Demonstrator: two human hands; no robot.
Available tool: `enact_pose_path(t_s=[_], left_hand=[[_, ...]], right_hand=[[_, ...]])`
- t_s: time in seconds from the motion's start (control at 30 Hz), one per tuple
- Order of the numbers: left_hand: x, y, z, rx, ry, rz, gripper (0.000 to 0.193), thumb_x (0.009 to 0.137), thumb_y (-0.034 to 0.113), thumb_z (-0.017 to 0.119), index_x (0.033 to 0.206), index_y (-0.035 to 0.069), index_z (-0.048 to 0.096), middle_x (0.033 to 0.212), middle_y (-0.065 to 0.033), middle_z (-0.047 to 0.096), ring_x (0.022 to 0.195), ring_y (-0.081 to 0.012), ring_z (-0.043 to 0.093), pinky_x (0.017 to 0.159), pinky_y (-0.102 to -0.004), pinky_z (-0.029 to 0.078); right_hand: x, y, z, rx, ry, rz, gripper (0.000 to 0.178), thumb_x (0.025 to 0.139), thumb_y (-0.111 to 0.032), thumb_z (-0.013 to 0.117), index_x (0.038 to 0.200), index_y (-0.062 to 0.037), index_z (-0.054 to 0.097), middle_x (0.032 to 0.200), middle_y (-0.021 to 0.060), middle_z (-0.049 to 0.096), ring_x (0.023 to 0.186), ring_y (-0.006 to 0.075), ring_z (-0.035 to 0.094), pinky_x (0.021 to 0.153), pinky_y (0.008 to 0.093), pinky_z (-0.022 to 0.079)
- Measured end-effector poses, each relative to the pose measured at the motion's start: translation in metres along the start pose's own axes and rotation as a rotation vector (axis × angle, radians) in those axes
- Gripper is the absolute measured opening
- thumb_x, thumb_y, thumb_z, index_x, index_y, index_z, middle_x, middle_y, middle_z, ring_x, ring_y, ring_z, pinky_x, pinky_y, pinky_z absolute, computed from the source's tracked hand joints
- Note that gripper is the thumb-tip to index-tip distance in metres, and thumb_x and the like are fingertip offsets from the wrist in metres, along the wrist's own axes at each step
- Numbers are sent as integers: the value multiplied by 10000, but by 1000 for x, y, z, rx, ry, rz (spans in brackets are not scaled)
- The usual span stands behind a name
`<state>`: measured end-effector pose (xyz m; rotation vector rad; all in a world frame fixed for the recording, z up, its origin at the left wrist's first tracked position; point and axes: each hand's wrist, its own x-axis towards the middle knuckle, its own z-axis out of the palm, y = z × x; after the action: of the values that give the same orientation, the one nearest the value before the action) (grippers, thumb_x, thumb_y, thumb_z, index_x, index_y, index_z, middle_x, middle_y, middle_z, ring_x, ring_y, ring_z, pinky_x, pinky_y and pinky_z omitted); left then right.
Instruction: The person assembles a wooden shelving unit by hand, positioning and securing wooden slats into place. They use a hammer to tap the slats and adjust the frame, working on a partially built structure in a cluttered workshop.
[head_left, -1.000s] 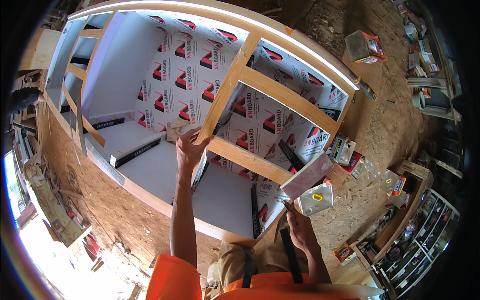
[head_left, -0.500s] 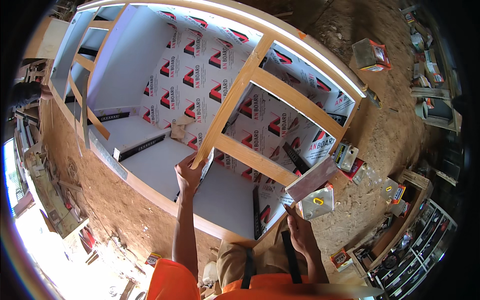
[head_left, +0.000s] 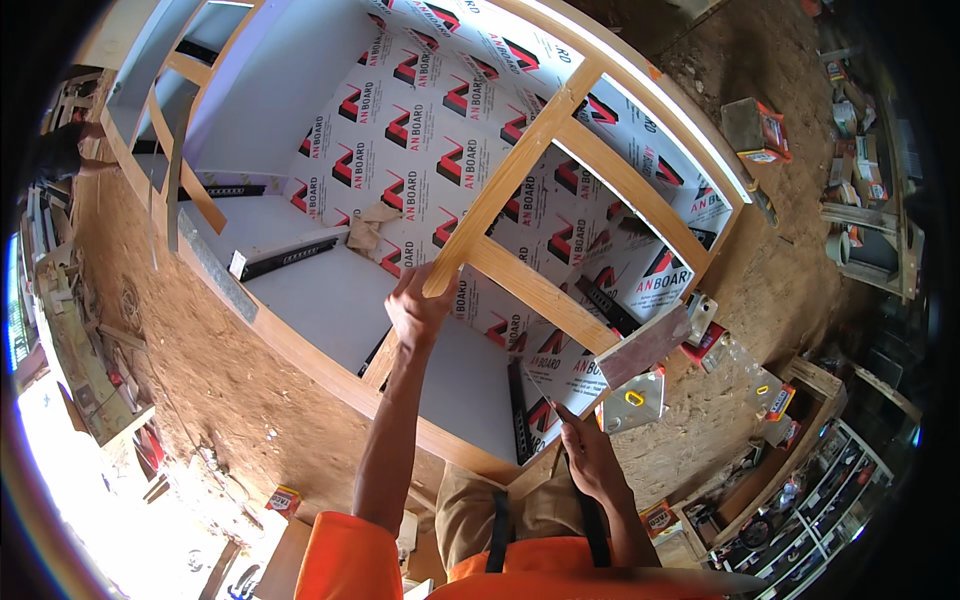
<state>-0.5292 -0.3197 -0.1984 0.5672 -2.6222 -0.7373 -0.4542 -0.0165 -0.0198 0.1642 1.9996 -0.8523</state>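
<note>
I note the left hand [head_left: 415, 314] gripping the near end of the wooden upright [head_left: 516, 178], mid-cabinet [head_left: 315, 300]; the right hand [head_left: 597, 462], near right, holds a thin tool [head_left: 544, 391]. Apparent step: positioning; next move requires steady support.

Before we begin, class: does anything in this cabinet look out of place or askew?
Yes. A narrow wooden strip slants across the left section of the cabinet, looking crooked, possibly loose. Crumpled tan cloth or paper lies inside, looking like stray scrap.
</note>
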Motion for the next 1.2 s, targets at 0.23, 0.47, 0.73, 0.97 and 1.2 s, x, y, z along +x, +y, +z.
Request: enact_pose_path(t_s=[0.23, 0.47, 0.73, 0.97, 1.2], left_hand=[[12, 14, 1, -210, -64, -158, 315, 736, 214, 882, 978, 49, 764, 952, -109, 760, 847, -313, 740, 779, -390, 602], [10, 26, 4, -62, -62, -255, 358, 702, 271, 868, 983, 83, 752, 920, -86, 728, 805, -308, 715, 737, -421, 586], [9, 24, 4, -59, -103, -247, 354, 720, 255, 853, 1006, 88, 731, 942, -81, 716, 835, -313, 709, 754, -440, 579], [35, 14, 8, -224, -281, -44, 429, 799, 260, 803, 1155, 55, 677, 1045, -141, 695, 916, -352, 700, 802, -464, 575], [96, 56, 53, -209, -330, 23, 473, 787, 285, 830, 1174, 39, 714, 1056, -146, 712, 941, -363, 709, 853, -442, 572]], right_hand=[[-10, -16, 9, 9, -37, 52, 411, 1106, -335, 471, 1465, -174, 591, 1088, 205, 728, 979, 336, 715, 865, 418, 550], [-6, -11, 21, -46, -23, 11, 408, 1102, -365, 484, 1461, -206, 596, 997, 192, 737, 905, 343, 729, 800, 427, 559], [-4, -9, 29, 28, -66, -3, 477, 1133, -355, 402, 1506, -79, 514, 1217, 252, 672, 1070, 359, 681, 918, 386, 504], [3, -2, 15, -125, 22, -1, 450, 1097, -139, 448, 1522, -21, 360, 867, 183, 600, 752, 331, 630, 676, 414, 482], [42, 8, 7, -103, 248, -258, 709, 999, 42, 477, 1603, -44, 116, 724, 52, 460, 616, 137, 519, 570, 327, 454]])
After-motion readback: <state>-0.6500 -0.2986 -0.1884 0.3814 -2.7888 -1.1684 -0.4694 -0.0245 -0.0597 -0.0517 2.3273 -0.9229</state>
